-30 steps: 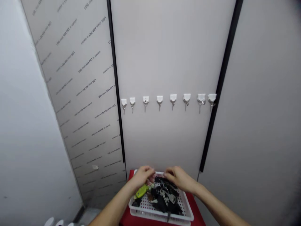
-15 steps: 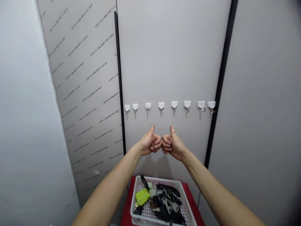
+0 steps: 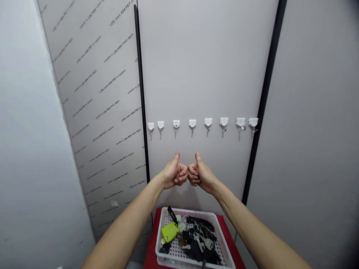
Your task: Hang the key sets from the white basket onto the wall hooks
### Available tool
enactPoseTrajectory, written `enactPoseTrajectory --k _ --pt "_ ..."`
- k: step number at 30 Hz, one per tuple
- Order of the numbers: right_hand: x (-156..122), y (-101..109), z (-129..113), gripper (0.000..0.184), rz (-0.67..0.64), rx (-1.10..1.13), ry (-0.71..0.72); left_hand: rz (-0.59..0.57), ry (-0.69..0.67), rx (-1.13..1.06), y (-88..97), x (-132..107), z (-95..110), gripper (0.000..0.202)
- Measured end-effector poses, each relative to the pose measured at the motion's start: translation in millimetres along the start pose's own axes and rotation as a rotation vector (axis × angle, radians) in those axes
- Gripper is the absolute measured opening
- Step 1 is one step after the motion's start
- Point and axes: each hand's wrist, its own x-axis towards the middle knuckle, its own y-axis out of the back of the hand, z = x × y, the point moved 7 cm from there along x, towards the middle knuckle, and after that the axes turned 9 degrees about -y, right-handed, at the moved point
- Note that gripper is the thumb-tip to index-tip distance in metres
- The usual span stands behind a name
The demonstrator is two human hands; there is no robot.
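My left hand point(image 3: 173, 173) and my right hand point(image 3: 199, 173) are raised side by side in front of the wall, each a fist with the thumb up, knuckles touching. Neither holds anything. Above them a row of several white wall hooks point(image 3: 192, 124) hangs bare on the light grey panel. Below my arms a white perforated basket point(image 3: 224, 250) holds a heap of keys point(image 3: 200, 241), black fobs and a lime-green key fob point(image 3: 169, 232).
The basket rests on a red surface point(image 3: 152, 250). Black vertical strips point(image 3: 263, 101) frame the hook panel. A film-covered panel with printed lettering point(image 3: 98, 108) leans on the left, beside a white wall point(image 3: 25, 157).
One second ago both hands were down at the basket's far rim. They rose in front of the wall with thumbs up, and since half a second ago have dipped slightly.
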Motion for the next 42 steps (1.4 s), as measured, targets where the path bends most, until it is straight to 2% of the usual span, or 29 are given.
enactPoseTrajectory --k 3,5,7,10,12,14,16,18,21,24,29,33,37,40,42 --pt "4.8 -1.0 17.0 0.052 0.026 -0.062 -0.046 -0.004 0.004 -0.005 1.2 -2.4 -18.5 0.057" --pt "6.9 2.4 33.6 0.052 0.084 -0.155 -0.07 0.08 0.0 0.048 6.9 -6.0 -36.5 0.058" --pt "6.0 8.7 52.7 0.053 0.159 -0.355 -0.043 0.274 -0.07 0.198 21.1 -14.8 -53.1 0.058" --pt "-4.5 23.0 85.3 0.048 0.329 -0.846 0.064 0.631 -0.277 0.595 43.9 -42.8 -70.4 0.043" --pt "-15.5 33.9 110.7 0.034 0.441 -1.127 0.083 0.754 -0.278 0.8 51.1 -59.1 -92.4 0.029" --pt "-24.4 41.5 137.2 0.033 0.443 -1.259 0.035 0.715 -0.131 0.885 52.8 -63.5 -125.0 0.032" --pt "-29.8 44.3 156.3 0.034 0.385 -1.278 -0.006 0.565 0.013 0.958 45.2 -60.2 -154.3 0.037" --pt "-32.4 46.1 162.9 0.03 0.381 -1.247 -0.009 0.444 0.071 1.056 33.9 -55.8 -169.5 0.029" --pt "-31.7 50.2 162.2 0.027 0.432 -1.19 -0.014 0.402 0.064 1.117 24.0 -52.1 -172.2 0.022" --pt "-29.6 52.6 161.0 0.027 0.47 -1.18 -0.024 0.401 0.027 1.046 23.7 -50.9 -169.8 0.023" --pt "-29.5 54.2 162.6 0.025 0.474 -1.162 -0.005 0.516 -0.114 0.796 34.4 -54.5 -167.7 0.03" --pt "-29.8 63.0 165.1 0.025 0.485 -1.047 0.021 0.615 -0.077 0.656 41.3 -59.5 -173.2 0.034" --pt "-30.4 69.6 163.6 0.021 0.504 -0.893 0.056 0.584 -0.059 0.702 38.4 -58.9 -173.8 0.03" --pt "-33.1 71.1 152.5 0.02 0.54 -0.693 0.091 0.567 -0.05 0.748 37.9 -57.0 -172.7 0.024" --pt "-33.6 71.3 144.3 0.02 0.552 -0.573 0.089 0.572 -0.04 0.782 37.3 -55.8 -169.6 0.03"
